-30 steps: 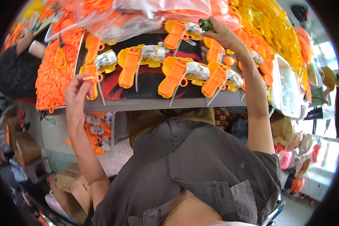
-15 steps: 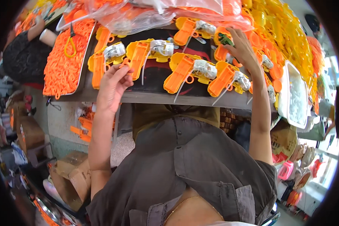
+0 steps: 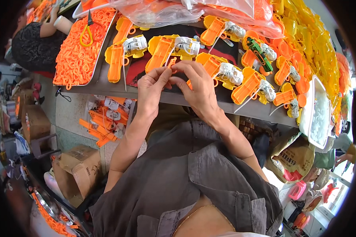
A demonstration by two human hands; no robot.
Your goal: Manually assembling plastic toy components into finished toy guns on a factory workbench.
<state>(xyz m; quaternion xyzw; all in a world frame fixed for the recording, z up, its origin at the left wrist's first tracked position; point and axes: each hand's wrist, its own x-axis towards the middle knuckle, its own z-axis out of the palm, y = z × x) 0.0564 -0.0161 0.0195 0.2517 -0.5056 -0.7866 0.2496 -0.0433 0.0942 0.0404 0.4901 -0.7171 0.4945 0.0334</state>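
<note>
In front of my chest, at the near side of the table, my two hands meet fingertip to fingertip. My left hand (image 3: 151, 91) pinches a small orange ring piece (image 3: 172, 63) between thumb and forefinger. The bent fingers of my right hand (image 3: 199, 93) close against the same spot; what they grip is hidden. Around them lie several open toy gun halves (image 3: 161, 54) in orange and yellow, each with a white motor unit (image 3: 187, 46) and trailing wire. A green and black slim item (image 3: 259, 54) rests across the right-hand halves.
Far left, a tray holds a heap of orange ring pieces (image 3: 79, 59), with yellow-handled cutters (image 3: 87, 33) on top. Clear plastic bags (image 3: 158, 14) lie at the back. Yellow parts (image 3: 304, 35) pile up right, beside a white bin (image 3: 309, 118). Cardboard boxes (image 3: 79, 166) stand below left.
My right hand has left the green item at the right and come to the middle, meeting my left hand. The left hand has moved right with the orange ring piece. The view has shifted.
</note>
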